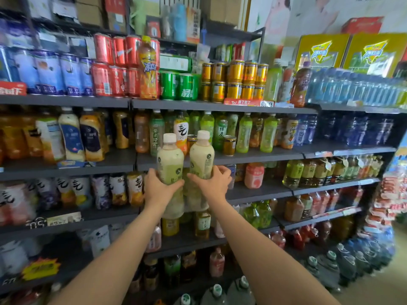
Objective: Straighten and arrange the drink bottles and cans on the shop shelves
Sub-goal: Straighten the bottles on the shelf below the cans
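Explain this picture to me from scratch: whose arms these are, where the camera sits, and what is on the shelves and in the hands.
There is no machine here. A person wears one wide-angle camera on the head, looking forward and down, so the two bare arms reaching in from below are their own.

The left hand grips one pale green bottle with a white cap. The right hand grips a matching second bottle. Both bottles are upright, side by side, held in front of the shelf edge.

Behind them stand grey shop shelves packed with drinks. The top shelf carries red cans, green cans, gold cans and wrapped packs of water. The shelves below hold rows of tea and juice bottles, and big water jugs sit near the floor.
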The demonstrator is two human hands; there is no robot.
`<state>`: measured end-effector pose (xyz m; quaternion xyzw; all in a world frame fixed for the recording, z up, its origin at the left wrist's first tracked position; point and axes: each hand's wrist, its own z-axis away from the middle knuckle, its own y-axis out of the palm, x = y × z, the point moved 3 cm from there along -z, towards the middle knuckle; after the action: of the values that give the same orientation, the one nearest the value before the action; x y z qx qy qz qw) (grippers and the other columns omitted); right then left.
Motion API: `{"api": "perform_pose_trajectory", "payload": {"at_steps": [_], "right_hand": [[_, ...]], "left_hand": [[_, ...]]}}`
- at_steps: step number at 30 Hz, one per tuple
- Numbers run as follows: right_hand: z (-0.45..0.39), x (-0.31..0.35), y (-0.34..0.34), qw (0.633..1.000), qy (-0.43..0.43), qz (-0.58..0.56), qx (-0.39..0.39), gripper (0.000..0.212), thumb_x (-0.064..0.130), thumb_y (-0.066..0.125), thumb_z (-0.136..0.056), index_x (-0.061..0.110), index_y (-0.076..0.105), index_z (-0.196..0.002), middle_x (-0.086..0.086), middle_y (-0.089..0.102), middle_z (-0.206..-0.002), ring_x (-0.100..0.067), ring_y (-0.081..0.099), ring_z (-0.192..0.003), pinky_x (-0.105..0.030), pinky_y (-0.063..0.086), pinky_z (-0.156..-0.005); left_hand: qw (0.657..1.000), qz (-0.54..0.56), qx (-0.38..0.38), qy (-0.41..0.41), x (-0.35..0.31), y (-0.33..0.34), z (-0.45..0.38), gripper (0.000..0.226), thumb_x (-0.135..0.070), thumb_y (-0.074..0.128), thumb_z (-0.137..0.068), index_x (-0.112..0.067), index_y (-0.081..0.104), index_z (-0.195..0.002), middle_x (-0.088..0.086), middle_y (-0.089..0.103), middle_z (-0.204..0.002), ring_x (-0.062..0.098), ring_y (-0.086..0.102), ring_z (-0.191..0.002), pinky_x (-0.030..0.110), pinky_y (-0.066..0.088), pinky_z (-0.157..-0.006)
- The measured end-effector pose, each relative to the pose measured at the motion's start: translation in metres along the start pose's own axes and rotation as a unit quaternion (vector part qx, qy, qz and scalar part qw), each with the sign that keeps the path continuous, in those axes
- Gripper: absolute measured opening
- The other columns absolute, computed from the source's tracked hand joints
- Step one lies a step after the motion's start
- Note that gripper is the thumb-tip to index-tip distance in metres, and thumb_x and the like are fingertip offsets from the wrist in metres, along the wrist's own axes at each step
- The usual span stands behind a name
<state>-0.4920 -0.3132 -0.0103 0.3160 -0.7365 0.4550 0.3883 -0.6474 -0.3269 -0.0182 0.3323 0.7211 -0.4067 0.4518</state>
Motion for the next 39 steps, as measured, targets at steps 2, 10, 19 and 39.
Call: {"api": "perform_pose_trajectory", "payload": {"at_steps": [2, 10, 19, 39], "right_hand": [[-0.016, 0.005, -0.002, 1.0, -0.025, -0.006, 0.006, 0.053, 0.049, 0.074, -0.071, 0.011, 0.055, -0.104, -0.006, 0.032, -0.127, -0.025, 0.028, -0.123, -0.039, 0.03, -0.103], [-0.095, 0.016, 0.008, 0.994, -0.095, -0.045, 0.038, 0.058, 0.047, 0.075, -0.072, 0.01, 0.057, -0.111, -0.004, 0.032, -0.125, -0.021, 0.027, -0.119, -0.034, 0.032, -0.102], [-0.165, -0.03, -0.004, 0.994, -0.069, -0.071, 0.04, 0.054, 0.038, 0.077, -0.073, 0.009, 0.054, -0.113, 0.001, 0.029, -0.114, -0.02, 0.033, -0.12, -0.027, 0.033, -0.103], [-0.407, -0.187, -0.161, 0.997, 0.051, -0.027, -0.042, 0.052, 0.027, 0.076, -0.075, 0.007, 0.052, -0.117, -0.012, 0.058, -0.119, -0.031, 0.054, -0.113, -0.042, 0.047, -0.094]], "left_hand": [[1.0, -0.017, -0.001, 0.026, -0.013, 0.006, -0.009, 0.052, -0.029, 0.082, -0.066, -0.013, 0.044, -0.097, 0.009, 0.05, -0.108, 0.025, 0.053, -0.1, 0.031, 0.04, -0.075], [0.998, 0.006, -0.028, 0.054, -0.043, 0.034, -0.061, 0.061, -0.028, 0.081, -0.068, -0.009, 0.047, -0.115, 0.011, 0.047, -0.119, 0.026, 0.05, -0.11, 0.033, 0.04, -0.084], [0.996, 0.016, 0.029, 0.083, -0.055, 0.107, -0.099, 0.069, -0.023, 0.08, -0.07, -0.009, 0.045, -0.127, 0.005, 0.053, -0.126, 0.023, 0.049, -0.118, 0.029, 0.038, -0.085], [0.995, 0.052, 0.079, 0.029, -0.108, 0.386, -0.15, 0.049, -0.022, 0.08, -0.07, -0.011, 0.059, -0.113, 0.005, 0.064, -0.113, 0.02, 0.059, -0.104, 0.037, 0.05, -0.089]]}}
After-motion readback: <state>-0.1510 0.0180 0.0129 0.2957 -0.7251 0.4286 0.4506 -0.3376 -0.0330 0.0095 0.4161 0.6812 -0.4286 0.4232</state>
